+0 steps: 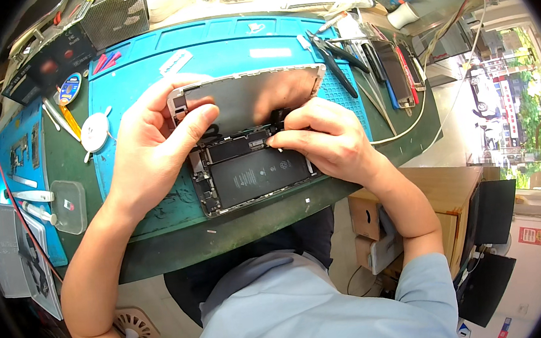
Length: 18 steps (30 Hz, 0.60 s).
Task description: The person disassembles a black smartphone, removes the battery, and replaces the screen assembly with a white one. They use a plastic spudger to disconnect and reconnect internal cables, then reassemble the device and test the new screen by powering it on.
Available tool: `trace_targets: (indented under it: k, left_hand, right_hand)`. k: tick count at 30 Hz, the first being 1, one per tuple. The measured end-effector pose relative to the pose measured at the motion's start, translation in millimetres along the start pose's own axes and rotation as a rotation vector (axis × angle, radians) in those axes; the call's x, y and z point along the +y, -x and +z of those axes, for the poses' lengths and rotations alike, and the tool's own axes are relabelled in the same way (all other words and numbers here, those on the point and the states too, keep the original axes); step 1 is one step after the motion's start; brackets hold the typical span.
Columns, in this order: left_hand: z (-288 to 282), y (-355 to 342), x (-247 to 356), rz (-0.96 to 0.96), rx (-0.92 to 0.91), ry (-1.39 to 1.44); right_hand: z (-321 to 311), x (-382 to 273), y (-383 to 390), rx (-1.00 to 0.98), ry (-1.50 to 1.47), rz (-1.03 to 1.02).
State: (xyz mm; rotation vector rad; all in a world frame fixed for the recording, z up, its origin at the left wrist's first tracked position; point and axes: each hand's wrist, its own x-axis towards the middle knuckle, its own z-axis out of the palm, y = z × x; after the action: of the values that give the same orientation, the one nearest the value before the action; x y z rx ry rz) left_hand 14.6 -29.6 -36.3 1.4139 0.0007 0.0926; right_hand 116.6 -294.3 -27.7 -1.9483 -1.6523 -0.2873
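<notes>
An opened phone lies on the near edge of the blue mat point(146, 67), its screen point(251, 100) tilted up from the housing point(212, 207). My left hand point(143, 145) grips the screen's left end, thumb on the inner face. Inside the housing a black battery point(261, 176) shows, with a dark strip of board parts above it. My right hand point(335, 137) is closed at the right end of that strip, thumb and forefinger pressed together by the small connectors. Whatever sits between those fingertips is hidden.
Black-handled cutters point(337, 60) and tweezers point(377, 102) lie to the right, near another phone point(392, 68). On the left are a white spool point(95, 133), a clear plastic box point(69, 206) and a red cable point(20, 210). The bench edge runs just below the phone.
</notes>
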Motion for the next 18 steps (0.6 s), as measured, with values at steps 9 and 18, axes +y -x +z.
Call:
trace_targets:
  k: [9,18]
  left_hand:
    - [-1.6,-0.9,-3.8,0.031,0.005,-0.04]
    - [-12.1,2.4,-5.4,0.067,-0.085,-0.046]
  right_hand:
    - [2.4,-1.4,1.1,0.047,0.008,0.007]
    - [-13.0,-11.2,8.7,0.22,-0.076,0.038]
